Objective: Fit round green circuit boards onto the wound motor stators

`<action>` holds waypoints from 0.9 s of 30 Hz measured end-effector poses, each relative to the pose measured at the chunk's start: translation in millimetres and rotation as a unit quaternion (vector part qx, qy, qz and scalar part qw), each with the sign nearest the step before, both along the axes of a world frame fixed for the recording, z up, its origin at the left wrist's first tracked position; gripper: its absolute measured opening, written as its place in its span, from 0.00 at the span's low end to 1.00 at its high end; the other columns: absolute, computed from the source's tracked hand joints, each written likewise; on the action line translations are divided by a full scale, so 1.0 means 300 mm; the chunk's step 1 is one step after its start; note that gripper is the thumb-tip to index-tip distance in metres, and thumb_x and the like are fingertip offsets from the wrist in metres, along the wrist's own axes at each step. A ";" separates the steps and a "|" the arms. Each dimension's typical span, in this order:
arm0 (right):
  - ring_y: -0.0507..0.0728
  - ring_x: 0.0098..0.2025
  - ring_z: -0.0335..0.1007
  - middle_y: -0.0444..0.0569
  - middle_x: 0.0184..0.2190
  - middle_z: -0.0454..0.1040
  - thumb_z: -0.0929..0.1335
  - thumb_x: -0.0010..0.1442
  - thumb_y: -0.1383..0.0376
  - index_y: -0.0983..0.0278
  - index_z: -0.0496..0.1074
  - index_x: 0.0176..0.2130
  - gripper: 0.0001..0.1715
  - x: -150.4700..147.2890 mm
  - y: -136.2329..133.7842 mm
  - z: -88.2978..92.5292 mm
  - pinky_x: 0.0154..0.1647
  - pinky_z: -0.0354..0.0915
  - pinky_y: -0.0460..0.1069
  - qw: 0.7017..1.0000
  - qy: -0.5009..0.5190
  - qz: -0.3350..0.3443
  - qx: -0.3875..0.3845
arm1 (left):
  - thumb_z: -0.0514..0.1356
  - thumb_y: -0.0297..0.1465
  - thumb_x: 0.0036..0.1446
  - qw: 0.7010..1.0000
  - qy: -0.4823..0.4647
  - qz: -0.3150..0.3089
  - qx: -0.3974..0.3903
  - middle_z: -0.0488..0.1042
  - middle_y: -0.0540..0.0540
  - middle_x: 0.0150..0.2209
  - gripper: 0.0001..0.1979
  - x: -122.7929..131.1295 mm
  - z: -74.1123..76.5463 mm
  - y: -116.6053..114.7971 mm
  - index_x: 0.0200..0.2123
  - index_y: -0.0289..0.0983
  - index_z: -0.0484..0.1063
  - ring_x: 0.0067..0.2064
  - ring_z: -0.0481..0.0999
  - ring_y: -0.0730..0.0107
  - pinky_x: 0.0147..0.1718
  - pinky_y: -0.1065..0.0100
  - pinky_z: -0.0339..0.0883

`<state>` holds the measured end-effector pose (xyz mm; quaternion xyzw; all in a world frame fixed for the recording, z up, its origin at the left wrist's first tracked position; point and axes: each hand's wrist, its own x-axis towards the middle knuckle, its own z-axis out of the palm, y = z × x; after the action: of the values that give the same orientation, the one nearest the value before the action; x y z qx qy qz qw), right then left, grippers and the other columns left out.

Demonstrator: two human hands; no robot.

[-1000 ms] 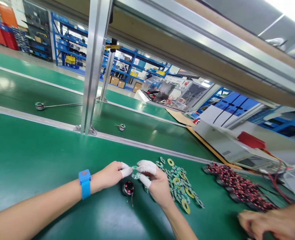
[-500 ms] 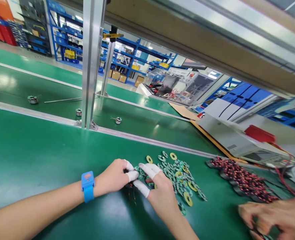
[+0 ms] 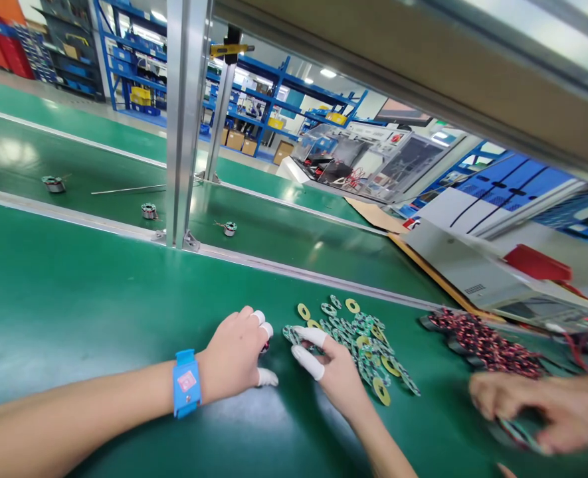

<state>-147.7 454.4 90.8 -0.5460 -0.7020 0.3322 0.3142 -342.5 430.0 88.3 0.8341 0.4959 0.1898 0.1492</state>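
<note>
My left hand (image 3: pixel 236 355), a blue wristband (image 3: pixel 187 384) on its wrist and white cots on its fingertips, is curled over a small dark motor stator (image 3: pixel 264 346) on the green mat; only a sliver of the stator shows. My right hand (image 3: pixel 336 375), also in finger cots, pinches a green ring-shaped circuit board (image 3: pixel 290 334) between thumb and forefinger, just right of the stator. A loose pile of green and yellow ring boards (image 3: pixel 366 345) lies right behind that hand.
A heap of stators with red and black wires (image 3: pixel 478 342) lies at the right, where another person's hand (image 3: pixel 537 405) is working. Beyond an aluminium post (image 3: pixel 184 119), three small motors (image 3: pixel 149 211) sit on the belt. A white box (image 3: pixel 468 279) stands at the right.
Both hands have come down to the mat. My left hand now covers the stator. My right hand holds the ring board lower and further right. The view shifted slightly right.
</note>
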 end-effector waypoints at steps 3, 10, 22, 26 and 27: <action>0.55 0.27 0.69 0.48 0.27 0.72 0.69 0.45 0.59 0.65 0.76 0.36 0.17 -0.003 0.002 -0.017 0.22 0.68 0.47 1.000 0.012 -0.001 -0.013 | 0.68 0.46 0.39 0.999 -0.032 -0.007 -0.031 0.66 0.44 0.35 0.24 0.003 0.016 -0.017 0.33 0.35 0.68 0.38 0.64 0.59 0.35 0.62 0.61; 0.53 0.26 0.66 0.48 0.28 0.70 0.70 0.44 0.58 0.65 0.76 0.37 0.20 0.008 -0.004 -0.034 0.23 0.67 0.47 0.999 0.037 -0.007 -0.029 | 0.67 0.43 0.41 0.994 -0.077 0.032 -0.069 0.67 0.44 0.37 0.24 -0.036 0.048 0.009 0.39 0.35 0.69 0.40 0.65 0.60 0.36 0.64 0.62; 0.57 0.36 0.69 0.52 0.38 0.72 0.68 0.50 0.63 0.62 0.74 0.42 0.17 -0.090 -0.041 0.009 0.31 0.70 0.49 0.990 -0.007 0.138 -0.007 | 0.68 0.43 0.39 0.998 0.049 0.027 -0.026 0.70 0.45 0.33 0.19 -0.030 -0.028 0.024 0.30 0.36 0.70 0.37 0.67 0.60 0.33 0.64 0.61; 0.58 0.39 0.69 0.53 0.42 0.72 0.67 0.51 0.66 0.61 0.72 0.45 0.19 -0.107 -0.045 0.005 0.35 0.70 0.51 0.980 -0.089 0.166 0.065 | 0.67 0.43 0.41 0.998 0.046 0.034 -0.023 0.70 0.45 0.32 0.18 -0.034 -0.037 0.025 0.28 0.36 0.70 0.36 0.67 0.60 0.32 0.65 0.61; 0.58 0.39 0.69 0.53 0.43 0.72 0.67 0.52 0.67 0.62 0.72 0.46 0.19 -0.106 -0.045 0.003 0.36 0.70 0.51 0.978 -0.102 0.164 0.075 | 0.67 0.44 0.41 0.998 0.044 0.036 -0.024 0.70 0.45 0.31 0.18 -0.034 -0.040 0.024 0.29 0.36 0.70 0.36 0.67 0.61 0.32 0.65 0.61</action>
<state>-179.6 440.8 91.7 -0.4292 -0.8332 0.2685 0.2223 -352.6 437.2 76.4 0.8195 0.5360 0.1462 0.1406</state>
